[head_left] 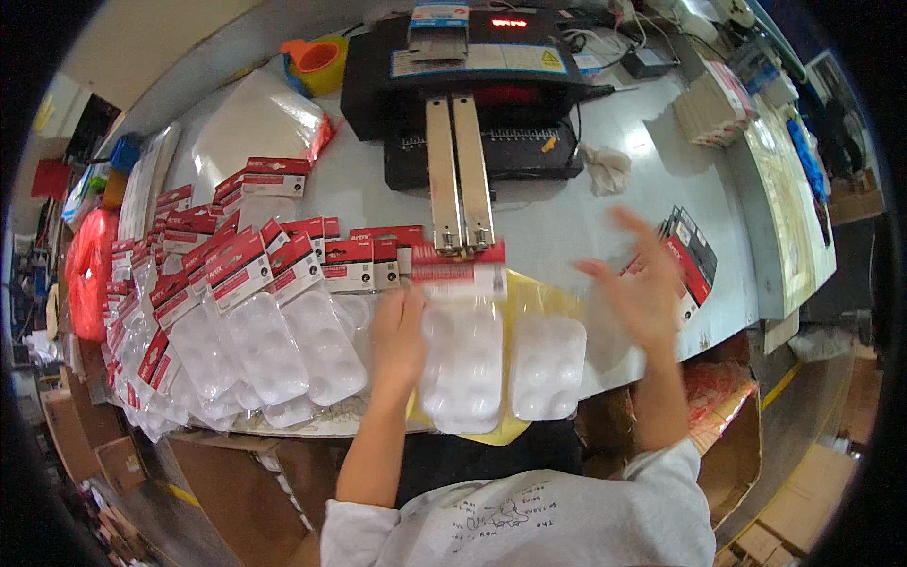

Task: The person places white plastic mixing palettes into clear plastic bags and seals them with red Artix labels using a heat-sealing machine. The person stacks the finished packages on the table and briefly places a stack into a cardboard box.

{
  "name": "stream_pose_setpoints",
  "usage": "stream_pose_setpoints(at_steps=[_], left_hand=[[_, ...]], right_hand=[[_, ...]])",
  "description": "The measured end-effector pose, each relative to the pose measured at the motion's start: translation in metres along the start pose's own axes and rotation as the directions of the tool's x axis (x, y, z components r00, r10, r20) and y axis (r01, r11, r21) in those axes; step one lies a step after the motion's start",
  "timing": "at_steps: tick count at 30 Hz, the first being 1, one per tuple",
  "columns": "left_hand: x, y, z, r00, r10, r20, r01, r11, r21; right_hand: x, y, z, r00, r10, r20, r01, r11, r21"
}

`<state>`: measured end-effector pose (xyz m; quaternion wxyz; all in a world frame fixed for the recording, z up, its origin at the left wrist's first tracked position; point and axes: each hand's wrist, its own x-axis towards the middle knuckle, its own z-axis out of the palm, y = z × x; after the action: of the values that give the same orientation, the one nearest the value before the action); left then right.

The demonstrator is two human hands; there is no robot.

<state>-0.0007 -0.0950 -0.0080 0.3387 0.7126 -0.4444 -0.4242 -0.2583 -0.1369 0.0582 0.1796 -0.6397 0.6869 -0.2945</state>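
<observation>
A clear bag with white molded trays with round wells (461,364) and a red and white header card (460,274) lies in front of me. Its card is at the ends of two metal bars (460,180) that reach out from a black machine (463,71). At the bag's left edge is my left hand (397,335), smeared by motion; whether it grips the bag cannot be made out. My right hand (644,293) is raised on the right with fingers spread, blurred and holding nothing visible. Beside it lie red, white and black cards (694,260). Another white tray (548,369) rests on a yellow sheet (539,298).
A heap of bagged trays with red cards (255,331) covers the table's left side. Behind it lies a sheaf of clear bags (255,128). A yellow container (318,64) stands at the back, a crumpled tissue (607,168) right of the machine, and a card stack (713,106) at far right.
</observation>
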Motion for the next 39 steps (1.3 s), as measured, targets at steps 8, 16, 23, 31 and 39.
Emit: stream_pose_setpoints(at_steps=[8, 16, 23, 31, 39], left_hand=[[-0.026, 0.044, -0.150, 0.669, 0.353, -0.654, -0.004, 0.882, 0.471], [-0.043, -0.023, 0.015, 0.911, 0.412, 0.004, -0.250, 0.546, 0.800], [-0.041, -0.013, -0.002, 0.853, 0.515, -0.080, -0.457, 0.813, 0.361], [-0.041, 0.006, -0.011, 0.812, 0.563, -0.153, -0.484, 0.796, 0.363], [-0.056, 0.021, -0.012, 0.976, 0.075, 0.205, 0.014, 0.915, -0.404]], right_hand=[[0.004, 0.119, -0.075, 0.987, 0.108, 0.121, -0.097, 0.991, -0.092], [0.004, 0.098, -0.075, 0.987, 0.157, 0.042, -0.153, 0.985, -0.076], [-0.013, 0.044, -0.058, 0.967, 0.234, -0.100, -0.249, 0.953, -0.174], [-0.020, -0.040, -0.014, 0.970, -0.145, 0.195, 0.084, 0.953, 0.291], [-0.007, -0.057, 0.019, 0.756, -0.254, 0.604, 0.119, 0.960, 0.255]])
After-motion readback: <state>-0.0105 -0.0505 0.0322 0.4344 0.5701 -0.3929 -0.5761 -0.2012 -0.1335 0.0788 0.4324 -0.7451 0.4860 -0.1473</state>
